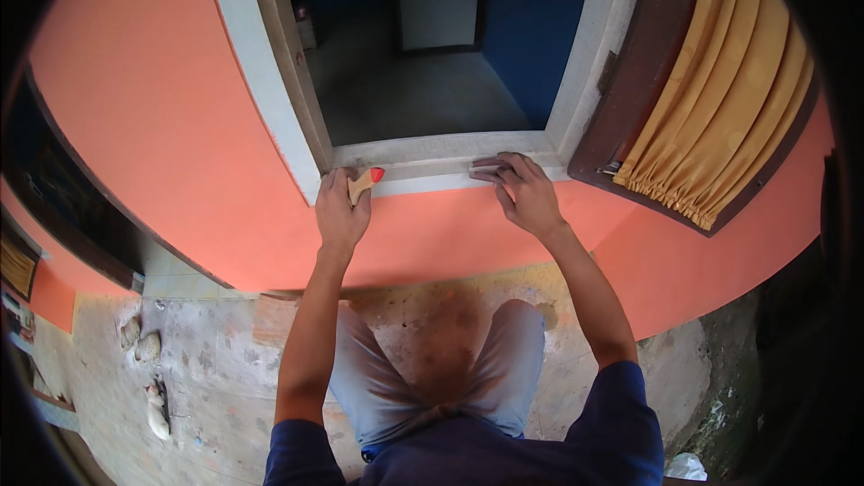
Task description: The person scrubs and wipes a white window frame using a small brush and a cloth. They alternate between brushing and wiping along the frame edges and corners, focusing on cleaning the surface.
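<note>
On the left part of the white window sill (423, 182) rests my left hand (341, 211), closed round a paintbrush (362, 187). Its pale wooden handle with a red end sticks up between thumb and fingers; the bristles are hidden. Farther right, my right hand (529, 193) has its fingers bent over a small greyish folded piece of sandpaper (487, 170), pressed against the sill. Part of that piece is covered by the fingers. The white window frame (605, 18) rises on both sides, with its opening showing a dark room behind.
An open brown window sash (652, 81) with a gold curtain (720, 90) stands out at the right. Orange wall (432, 238) surrounds the frame. On the concrete floor at the left lie a pair of shoes (148, 346) and a small white animal or toy (157, 412).
</note>
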A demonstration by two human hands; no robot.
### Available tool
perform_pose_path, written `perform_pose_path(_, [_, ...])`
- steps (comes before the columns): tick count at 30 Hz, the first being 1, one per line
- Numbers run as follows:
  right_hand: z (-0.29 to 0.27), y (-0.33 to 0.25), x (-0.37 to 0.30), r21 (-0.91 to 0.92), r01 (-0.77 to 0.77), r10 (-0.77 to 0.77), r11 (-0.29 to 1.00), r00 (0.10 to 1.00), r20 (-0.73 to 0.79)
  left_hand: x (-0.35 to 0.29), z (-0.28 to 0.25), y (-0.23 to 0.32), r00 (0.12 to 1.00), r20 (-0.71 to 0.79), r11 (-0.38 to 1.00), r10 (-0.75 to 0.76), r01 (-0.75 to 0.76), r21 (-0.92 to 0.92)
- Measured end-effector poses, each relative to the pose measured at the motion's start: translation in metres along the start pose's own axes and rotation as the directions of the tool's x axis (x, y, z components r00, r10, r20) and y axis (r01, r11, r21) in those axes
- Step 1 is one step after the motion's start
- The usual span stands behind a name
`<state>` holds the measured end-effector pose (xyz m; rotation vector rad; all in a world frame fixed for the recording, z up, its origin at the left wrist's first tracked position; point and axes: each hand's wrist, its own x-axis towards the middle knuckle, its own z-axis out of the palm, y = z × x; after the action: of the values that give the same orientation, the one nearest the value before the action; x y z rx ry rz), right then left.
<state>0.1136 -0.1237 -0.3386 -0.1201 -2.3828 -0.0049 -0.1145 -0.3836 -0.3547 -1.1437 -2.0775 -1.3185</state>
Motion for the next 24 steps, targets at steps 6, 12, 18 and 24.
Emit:
perform_pose_path(6, [0.051,-0.048,0.042,0.078,0.117,-0.113,0.99,0.992,-0.051,-0.03,0.028,-0.028,0.961,-0.124,0.968,0.247,-0.239,0.075])
perform_pose_path(12, [0.037,-0.027,0.029,0.003,0.023,-0.023,1.0,1.0,-0.008,-0.051,0.039,-0.05,0.95,-0.145,0.961,0.275,-0.268,0.062])
perform_pose_path(18, [0.099,-0.104,0.049,0.113,0.002,0.024,0.994,0.973,-0.231,-0.047,0.068,-0.055,0.919,-0.253,0.946,0.303,-0.257,0.198])
perform_pose_path(24, [0.059,-0.02,0.009,0.091,-0.082,0.101,0.993,0.968,-0.228,-0.051,0.061,-0.063,0.926,-0.24,0.953,0.293,-0.261,0.154])
